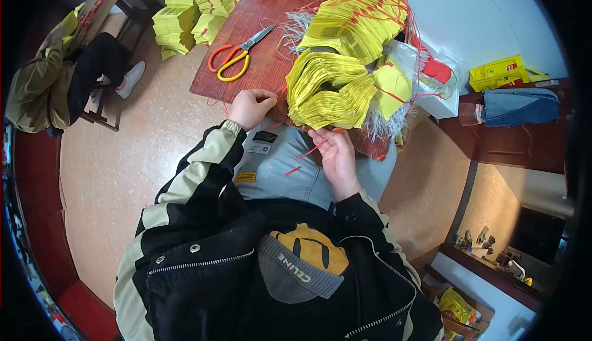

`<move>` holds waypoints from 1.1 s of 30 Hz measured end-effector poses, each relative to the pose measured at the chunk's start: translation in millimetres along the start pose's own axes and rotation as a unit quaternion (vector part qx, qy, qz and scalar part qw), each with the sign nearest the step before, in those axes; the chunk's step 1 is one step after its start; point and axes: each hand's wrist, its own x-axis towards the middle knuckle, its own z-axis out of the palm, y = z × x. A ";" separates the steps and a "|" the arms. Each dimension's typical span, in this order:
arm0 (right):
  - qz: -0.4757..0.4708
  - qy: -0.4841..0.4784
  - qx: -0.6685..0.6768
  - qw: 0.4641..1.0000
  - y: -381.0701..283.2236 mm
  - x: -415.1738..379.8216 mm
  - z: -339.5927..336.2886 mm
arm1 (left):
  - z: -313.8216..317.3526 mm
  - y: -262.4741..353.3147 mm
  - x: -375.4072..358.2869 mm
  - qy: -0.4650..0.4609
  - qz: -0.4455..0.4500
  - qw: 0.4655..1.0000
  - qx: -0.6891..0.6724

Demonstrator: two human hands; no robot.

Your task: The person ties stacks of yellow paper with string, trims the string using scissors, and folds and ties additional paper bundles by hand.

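Observation:
A thick bundle of yellow paper bags [330, 94] lies at the near edge of the red wooden table [259, 14], its layers fanned and bent. To the left of the bundle, my left hand [250, 108] is closed in a pinch at the table edge; whatever is between its fingertips is too small to make out. Palm up below the bundle, my right hand [336, 159] has curled fingers around a thin red string [313, 148]. Orange-and-yellow-handled scissors [240, 54] lie partly open on the table, beyond my left hand.
More yellow bags with red strings [364, 17] are heaped behind the bundle. White strands [299, 29] lie beside them. Yellow stacks [176, 26] stand on the floor at far left, near a seated person [92, 73]. A white box [441, 103] sits at right.

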 end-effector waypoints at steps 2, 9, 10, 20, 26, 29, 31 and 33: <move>-0.009 -0.010 -0.008 1.000 3.5 0.5 -9.6 | 0.4 -2.2 3.5 0.004 0.002 1.000 -0.008; -0.001 0.046 -0.017 0.999 -15.7 -16.3 -9.8 | -17.6 19.7 -0.3 0.108 0.069 0.991 0.044; -0.001 0.047 -0.017 0.999 -16.7 -17.5 -13.2 | -25.9 26.9 -0.7 0.116 0.067 0.983 0.129; 0.006 0.048 -0.045 0.998 -17.1 -17.3 -21.8 | -18.5 -0.2 25.0 0.145 0.291 0.877 0.355; 0.002 0.053 -0.046 0.998 -19.5 -16.5 -31.8 | -13.0 6.1 40.2 0.138 0.207 0.897 0.365; -0.007 0.050 -0.044 0.998 -22.3 -16.8 -31.0 | -22.6 18.3 45.4 0.085 0.196 0.937 0.275; -0.012 0.050 -0.041 0.998 -22.4 -18.7 -28.5 | -35.9 27.2 46.6 0.024 0.137 0.973 0.182; -0.022 0.061 -0.033 0.997 -21.9 -17.0 -25.7 | -49.0 22.9 42.7 -0.076 0.064 0.994 0.054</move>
